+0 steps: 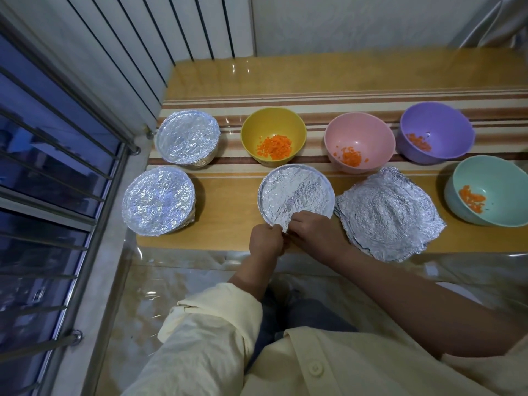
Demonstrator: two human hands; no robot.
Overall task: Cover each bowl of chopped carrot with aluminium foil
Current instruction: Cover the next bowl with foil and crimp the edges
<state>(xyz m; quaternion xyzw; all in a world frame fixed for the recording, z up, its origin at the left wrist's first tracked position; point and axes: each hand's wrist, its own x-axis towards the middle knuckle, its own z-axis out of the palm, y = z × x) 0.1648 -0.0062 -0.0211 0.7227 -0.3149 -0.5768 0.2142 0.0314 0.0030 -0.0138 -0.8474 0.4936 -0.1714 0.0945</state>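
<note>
Head camera, looking down: the foil-topped bowl (297, 192) sits at the near middle of the table (228, 204), its foil sheet stretched flat across the rim. At its near edge both hands meet. The left hand (265, 241) has curled fingers pinching the foil's rim, and the right hand (314, 232) pinches the same edge just beside it, fingertips tucked onto the foil.

Just right of that bowl lies a crumpled stack of foil sheets (388, 212). Farther right stands a teal bowl (491, 178), uncovered, with chopped carrot inside. Behind the foil-topped bowl run three more open bowls of carrot: yellow bowl (271, 121), pink bowl (360, 130), purple bowl (440, 121). To its left sit two bowls already sealed in foil, the near covered bowl (158, 200) and the far covered bowl (187, 137), by the barred window (43, 138).
</note>
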